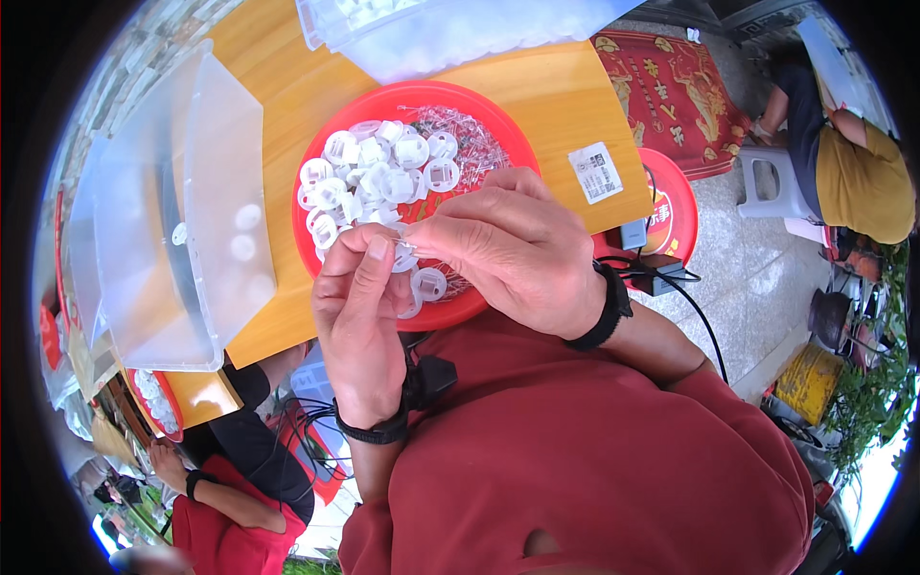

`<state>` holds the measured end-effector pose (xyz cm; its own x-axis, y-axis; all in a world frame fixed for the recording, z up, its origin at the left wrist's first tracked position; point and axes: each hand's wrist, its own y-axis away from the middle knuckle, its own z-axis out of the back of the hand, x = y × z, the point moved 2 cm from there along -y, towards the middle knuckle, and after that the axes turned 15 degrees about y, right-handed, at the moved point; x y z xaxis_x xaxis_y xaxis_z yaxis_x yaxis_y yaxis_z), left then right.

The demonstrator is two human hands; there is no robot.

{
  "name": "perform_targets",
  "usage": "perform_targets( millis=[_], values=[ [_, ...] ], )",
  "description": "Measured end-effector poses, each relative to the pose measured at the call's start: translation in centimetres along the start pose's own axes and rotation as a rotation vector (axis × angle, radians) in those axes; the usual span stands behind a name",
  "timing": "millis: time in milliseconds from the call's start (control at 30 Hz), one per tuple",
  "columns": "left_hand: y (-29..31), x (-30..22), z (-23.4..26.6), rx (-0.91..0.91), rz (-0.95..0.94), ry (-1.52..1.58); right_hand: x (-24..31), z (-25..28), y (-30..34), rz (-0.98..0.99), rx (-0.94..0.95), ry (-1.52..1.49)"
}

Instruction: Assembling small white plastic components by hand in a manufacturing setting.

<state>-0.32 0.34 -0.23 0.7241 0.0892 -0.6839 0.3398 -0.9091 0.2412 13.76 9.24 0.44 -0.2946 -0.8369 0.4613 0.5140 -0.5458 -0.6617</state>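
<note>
Both of my hands meet over the near side of a red round tray (pixel 522 129). My left hand (pixel 359 311) is closed, with thumb and fingers pinching a small white plastic piece (pixel 403 257), mostly hidden by the fingertips. Closed in a pinch right beside it, my right hand (pixel 522 254) has its fingertips at a tiny thin shiny bit I cannot make out. White round plastic parts (pixel 369 172) with cut-out centres heap up on the tray's left and middle. A tangle of small clear pieces with thin wire legs (pixel 470 139) lies at its right.
A clear plastic bin (pixel 225 192) stands left on the wooden table (pixel 546 86); another translucent bin (pixel 450 48) is at the far side. A printed label (pixel 595 172) lies right. Black cables (pixel 704 321) hang by a red stool (pixel 682 211). Other people sit lower left and far right.
</note>
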Motion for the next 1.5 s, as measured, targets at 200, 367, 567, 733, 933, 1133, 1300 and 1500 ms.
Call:
perform_targets(
  millis=[200, 367, 567, 733, 933, 1133, 1300, 1500],
  values=[
    [0.1, 0.2, 0.4, 0.016, 0.033, 0.073, 0.3, 0.1, -0.1, 0.090, -0.038, 0.073],
    [0.0, 0.5, -0.6, 0.015, -0.035, -0.022, 0.2, 0.3, -0.2, -0.079, -0.097, -0.025],
    [0.0, 0.5, -0.7, -0.036, -0.113, -0.169, 0.0, 0.6, 0.0, -0.114, -0.047, -0.034],
    [0.0, 0.4, -0.2, -0.024, -0.102, -0.156, 0.3, 0.4, -0.1, -0.110, -0.046, -0.028],
    [0.2, 0.5, -0.5, -0.011, -0.088, -0.129, 0.2, 0.4, -0.1, -0.103, -0.053, 0.002],
    [0.3, 0.5, -0.6, -0.011, -0.075, -0.103, 0.2, 0.3, 0.0, -0.103, -0.062, 0.017],
    [0.3, 0.5, -0.4, -0.021, -0.088, -0.120, 0.2, 0.1, 0.0, -0.101, -0.064, 0.023],
    [0.1, 0.6, -0.2, -0.055, -0.077, -0.117, 0.2, 0.3, 0.0, -0.115, -0.071, 0.004]
  ],
)
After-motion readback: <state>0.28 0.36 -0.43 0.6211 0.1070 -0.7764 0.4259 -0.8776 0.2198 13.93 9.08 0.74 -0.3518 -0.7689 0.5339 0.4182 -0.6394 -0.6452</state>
